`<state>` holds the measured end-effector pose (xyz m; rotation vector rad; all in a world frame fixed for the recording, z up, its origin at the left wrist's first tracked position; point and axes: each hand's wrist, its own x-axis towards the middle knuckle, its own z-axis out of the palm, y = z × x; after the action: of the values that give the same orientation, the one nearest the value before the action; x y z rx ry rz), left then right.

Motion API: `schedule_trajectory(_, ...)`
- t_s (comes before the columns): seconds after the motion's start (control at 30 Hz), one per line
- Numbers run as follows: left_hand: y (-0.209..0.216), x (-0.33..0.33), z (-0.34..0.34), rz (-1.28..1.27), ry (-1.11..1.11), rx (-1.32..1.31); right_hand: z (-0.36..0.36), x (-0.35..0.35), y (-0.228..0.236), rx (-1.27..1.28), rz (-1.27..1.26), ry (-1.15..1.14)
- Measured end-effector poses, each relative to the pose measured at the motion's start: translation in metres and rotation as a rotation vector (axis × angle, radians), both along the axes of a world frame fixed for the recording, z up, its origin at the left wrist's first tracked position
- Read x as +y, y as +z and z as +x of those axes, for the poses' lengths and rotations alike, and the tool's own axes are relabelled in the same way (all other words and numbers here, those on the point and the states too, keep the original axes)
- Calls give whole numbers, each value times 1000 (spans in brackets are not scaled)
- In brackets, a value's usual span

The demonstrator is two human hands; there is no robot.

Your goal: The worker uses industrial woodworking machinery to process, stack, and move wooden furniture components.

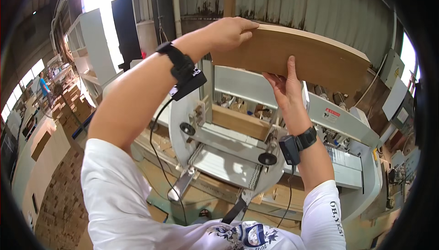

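A long brown wooden board (315, 55) is raised above the machine, its broad face toward me and its pale top edge sloping down to the right. My left hand (231, 32) is closed on the board's upper left part, fingers over the top edge. From below, my right hand (288, 87) grips the lower edge, thumb pressed flat on the face. Under the raised board, a second wooden board (240, 122) lies in the grey-white machine (228, 158), between side plates with black round knobs (267, 159).
Black cables (161, 158) hang from the devices strapped to both wrists. A pale machine housing (329, 110) extends right. Stacked wood blocks (64, 181) cover the left side, where another person (45, 85) in blue stands far off. Corrugated wall panels (292, 3) rise behind.
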<state>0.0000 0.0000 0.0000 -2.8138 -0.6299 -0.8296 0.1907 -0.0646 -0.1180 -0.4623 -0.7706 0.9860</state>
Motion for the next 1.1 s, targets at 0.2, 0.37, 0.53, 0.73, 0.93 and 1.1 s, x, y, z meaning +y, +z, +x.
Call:
schedule_trajectory(0.2, -15, 93, 13, 202, -46, -235, 8, 101, 4, 16, -6, -79)
schedule_trajectory(0.37, -57, 179, 6, 230, -64, -307, -27, 168, -23, 25, -63, -110)
schedule_trajectory(0.53, -84, 200, 27, 242, -106, -421, -16, 191, -58, 34, -202, -145)
schedule_trajectory(0.73, -82, 205, 34, 151, 89, -252, -21, 199, -78, 89, -222, -175)
schedule_trajectory(0.93, -74, 206, 33, 194, 22, -190, -21, 191, -82, 56, -221, -154)
schedule_trajectory(1.1, -79, 212, 36, 318, 13, -133, -27, 189, -84, 159, -254, -216)
